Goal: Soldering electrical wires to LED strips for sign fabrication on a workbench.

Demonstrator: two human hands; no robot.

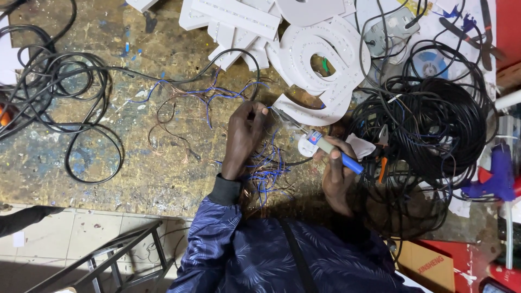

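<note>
The worktop (pixel 152 179) is one big, scratched board with paint spots. At 3 o'clock lies one big black cable coil (pixel 434 125). At 9 o'clock lies one looser black cable loop (pixel 59 92). At 12 o'clock is a pile of white letters (pixel 304 49); I cannot count them all. At 4 o'clock, by the edge, lies one blue glue gun (pixel 496 173).

In the middle are two hands. The left hand (pixel 244 135) is pinched shut on thin wires (pixel 266 168), blue and copper, too many to count. They lie spread out under and around it. The right hand (pixel 336 173), at 4 o'clock from the left one, is closed around one soldering iron (pixel 325 146) with a blue grip. Its tip points to 10 o'clock, close to the left hand's fingertips.
</note>
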